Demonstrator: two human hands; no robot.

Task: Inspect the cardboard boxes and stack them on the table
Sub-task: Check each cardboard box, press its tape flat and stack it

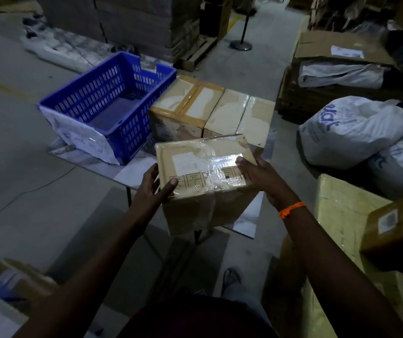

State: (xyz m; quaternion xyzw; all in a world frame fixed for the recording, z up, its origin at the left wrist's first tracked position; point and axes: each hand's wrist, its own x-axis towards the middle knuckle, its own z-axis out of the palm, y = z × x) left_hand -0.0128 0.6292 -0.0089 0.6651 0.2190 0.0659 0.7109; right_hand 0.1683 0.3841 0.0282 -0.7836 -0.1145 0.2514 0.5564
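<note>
A taped cardboard box (205, 181) with a white label and shiny plastic tape is held between both hands over the near part of the small table (132, 172). My left hand (155, 186) grips its left edge, thumb on top. My right hand (261, 179) grips its right edge, thumb on the tape; an orange band circles that wrist. Two more taped cardboard boxes stand side by side on the table behind it, one (185, 106) on the left and one (241, 115) on the right.
A blue plastic crate (112, 106) with a white sheet on its front sits on the table's left part. White filled sacks (351, 132) lie at the right, with large boxes (346, 215) below them. Stacked cartons on a pallet (146, 25) stand behind. A post stand (241, 42) is on the floor.
</note>
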